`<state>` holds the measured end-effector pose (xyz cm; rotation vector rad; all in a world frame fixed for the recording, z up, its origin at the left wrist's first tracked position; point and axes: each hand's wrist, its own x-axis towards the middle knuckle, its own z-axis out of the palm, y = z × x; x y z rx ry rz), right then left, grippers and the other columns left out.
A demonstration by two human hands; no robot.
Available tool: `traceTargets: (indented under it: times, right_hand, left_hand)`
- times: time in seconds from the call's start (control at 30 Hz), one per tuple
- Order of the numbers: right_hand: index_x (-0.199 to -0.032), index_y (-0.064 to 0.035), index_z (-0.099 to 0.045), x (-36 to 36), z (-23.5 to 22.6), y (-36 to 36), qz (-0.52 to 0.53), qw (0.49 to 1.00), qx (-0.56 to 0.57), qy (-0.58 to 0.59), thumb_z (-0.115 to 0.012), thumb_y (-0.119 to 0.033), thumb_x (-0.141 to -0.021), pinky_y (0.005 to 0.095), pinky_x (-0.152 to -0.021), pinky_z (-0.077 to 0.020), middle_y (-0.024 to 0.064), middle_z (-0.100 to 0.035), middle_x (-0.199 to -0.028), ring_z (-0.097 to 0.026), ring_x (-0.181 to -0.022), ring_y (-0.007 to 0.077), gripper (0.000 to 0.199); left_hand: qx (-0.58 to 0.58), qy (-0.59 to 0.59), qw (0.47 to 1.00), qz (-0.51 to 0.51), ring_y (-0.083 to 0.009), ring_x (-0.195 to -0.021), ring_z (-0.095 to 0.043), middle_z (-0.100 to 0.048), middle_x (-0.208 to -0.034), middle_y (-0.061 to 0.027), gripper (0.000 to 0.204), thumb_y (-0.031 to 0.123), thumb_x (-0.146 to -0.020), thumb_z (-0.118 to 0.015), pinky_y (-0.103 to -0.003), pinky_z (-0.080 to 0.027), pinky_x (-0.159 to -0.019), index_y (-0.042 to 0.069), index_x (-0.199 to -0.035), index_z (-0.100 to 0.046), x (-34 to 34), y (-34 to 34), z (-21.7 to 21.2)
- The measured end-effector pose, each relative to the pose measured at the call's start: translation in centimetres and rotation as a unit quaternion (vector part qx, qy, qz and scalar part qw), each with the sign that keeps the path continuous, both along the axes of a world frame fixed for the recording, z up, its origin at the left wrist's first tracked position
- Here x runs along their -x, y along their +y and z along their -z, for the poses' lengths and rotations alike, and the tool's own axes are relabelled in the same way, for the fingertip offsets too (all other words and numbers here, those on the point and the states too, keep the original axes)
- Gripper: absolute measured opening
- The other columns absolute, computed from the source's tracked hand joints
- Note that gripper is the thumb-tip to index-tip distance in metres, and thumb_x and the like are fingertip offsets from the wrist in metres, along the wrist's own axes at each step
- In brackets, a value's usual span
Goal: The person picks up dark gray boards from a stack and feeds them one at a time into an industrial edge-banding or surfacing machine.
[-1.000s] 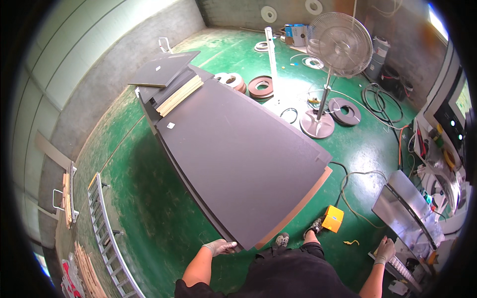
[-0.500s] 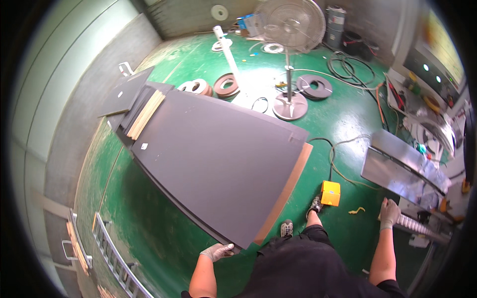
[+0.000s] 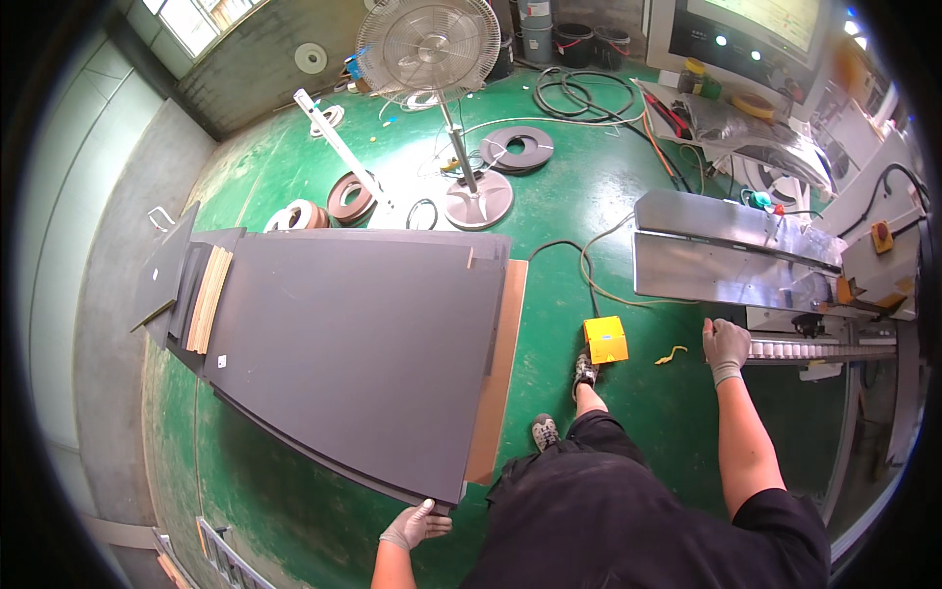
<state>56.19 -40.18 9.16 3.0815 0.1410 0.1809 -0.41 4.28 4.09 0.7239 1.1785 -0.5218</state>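
A stack of dark grey panels [image 3: 343,353] lies to my left, its near corner beside me. At that corner my left hand [image 3: 414,525], in a light glove, has its thumb on the top face and its fingers along the edge below. My right hand [image 3: 726,346], also gloved, is closed around the near end of a roller rail [image 3: 824,349]; the rail's end is hidden behind the fingers. Above the rail sits a shiny metal plate [image 3: 726,265] of a machine. A brown board [image 3: 498,393] sticks out from under the dark stack on its right side.
A yellow foot pedal [image 3: 605,340] with a cable stands by my shoe [image 3: 546,432]. Beyond are a standing fan [image 3: 478,201], rolls of edge strip [image 3: 517,149] and coiled hose [image 3: 579,93]. Wooden strips [image 3: 208,299] lie on the stack. A metal rack [image 3: 231,555] stands lower left.
My view has turned to the right, so the stack, fan and pedal sit farther left in it. Both hands stay at the panel corner and the rail end.
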Motion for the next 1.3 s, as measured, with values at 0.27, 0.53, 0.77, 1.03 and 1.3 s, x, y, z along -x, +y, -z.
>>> traceTargets:
  times: [0.27,0.53,0.77,1.03,1.3]
  right_hand:
    - [-0.069,-0.0114,-0.069,0.3,0.2,0.1,0.009,1.0,-0.001,-0.005,-0.059,-0.041,-0.094,0.0466,-0.072,-0.0506,0.0137,-0.069,-0.072,-0.068,-0.073,0.0347,0.04]
    - [-0.071,-0.0113,-0.069,0.2,0.5,-0.3,-0.002,1.0,0.008,0.011,-0.057,-0.042,-0.095,0.0471,-0.075,-0.0505,0.0133,-0.07,-0.075,-0.069,-0.077,0.0351,0.041]
    - [-0.073,-0.0131,-0.071,0.0,0.6,-0.3,-0.005,1.0,0.001,0.025,-0.056,-0.042,-0.095,0.0466,-0.074,-0.05,0.0115,-0.071,-0.076,-0.069,-0.076,0.0339,0.04]
    - [-0.066,-0.0135,-0.07,-0.6,1.5,-1.0,-0.099,0.994,-0.046,-0.018,-0.063,-0.041,-0.09,0.0474,-0.069,-0.0502,0.0116,-0.07,-0.072,-0.068,-0.073,0.035,0.037]
    - [-0.065,-0.0137,-0.069,0.8,1.5,-0.8,-0.18,0.975,-0.13,-0.005,-0.067,-0.037,-0.084,0.0455,-0.077,-0.0478,0.0095,-0.069,-0.071,-0.066,-0.076,0.0318,0.03]
  left_hand:
    - [0.123,-0.116,0.947,-0.272,-0.0408,-0.14,-0.04,-0.036,-0.156,-0.0236,0.1,0.078,-0.092,-0.04,-0.055,-0.038,-0.112,-0.006,-0.145,-0.035,-1.4,-7.0,-4.7]
    - [0.156,-0.149,0.829,-0.515,-0.0289,-0.115,-0.061,-0.067,-0.118,-0.0087,0.063,0.063,-0.092,-0.06,-0.047,-0.051,-0.098,0.004,-0.115,-0.062,-7.2,-10.6,-5.4]
    - [-0.061,-0.109,0.826,-0.55,-0.0122,-0.078,-0.063,-0.058,-0.07,0.0065,0.047,0.06,-0.093,-0.061,-0.03,-0.053,-0.071,0.014,-0.092,-0.062,-11.3,-13.6,-2.5]
    - [-0.107,-0.156,0.855,-0.484,-0.0166,-0.077,-0.06,-0.054,-0.068,0.0042,0.043,0.058,-0.097,-0.055,-0.033,-0.049,-0.072,0.016,-0.09,-0.059,-12.1,-18.7,-1.2]
    - [-0.096,-0.122,0.973,-0.17,-0.0305,-0.124,-0.053,-0.057,-0.127,-0.0116,0.059,0.06,-0.103,-0.035,-0.048,-0.042,-0.105,0.011,-0.134,-0.05,-3.1,-25.8,1.1]
